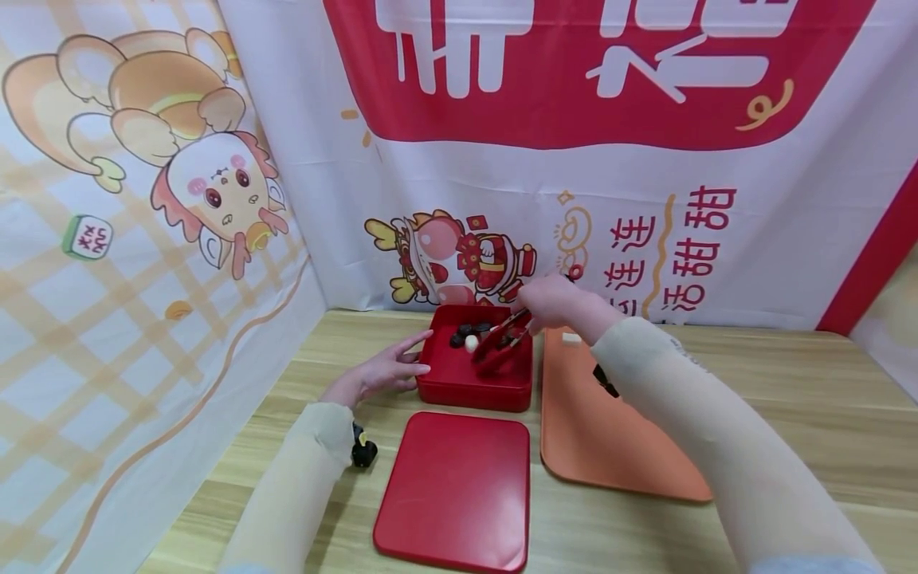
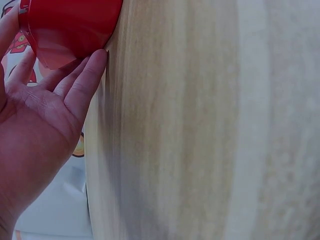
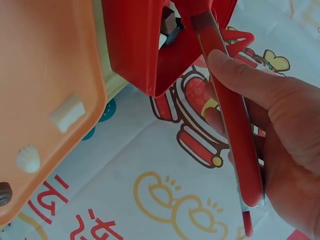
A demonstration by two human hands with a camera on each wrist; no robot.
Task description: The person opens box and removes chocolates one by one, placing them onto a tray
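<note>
My right hand (image 1: 555, 303) holds a pair of red-handled tongs (image 3: 235, 135), thumb on one arm and fingers on the other side. The tongs' red heads reach down into a square red box (image 1: 473, 399) on the table. Inside the box lie several dark pieces (image 1: 457, 340) and a white piece (image 1: 471, 343) right by the heads. What is between the heads I cannot tell. My left hand (image 1: 383, 371) rests against the box's left side, its extended fingers touching the wall and rim; in the left wrist view they sit at the red box's (image 2: 72, 30) lower edge.
An orange tray (image 1: 595, 446) lies right of the box, partly under my right forearm. On it are a white block (image 3: 67, 114), a white shell-shaped piece (image 3: 28, 159) and a dark piece (image 3: 5, 194). A flat red lid (image 1: 459, 486) lies in front. A printed cloth (image 1: 445, 175) hangs behind.
</note>
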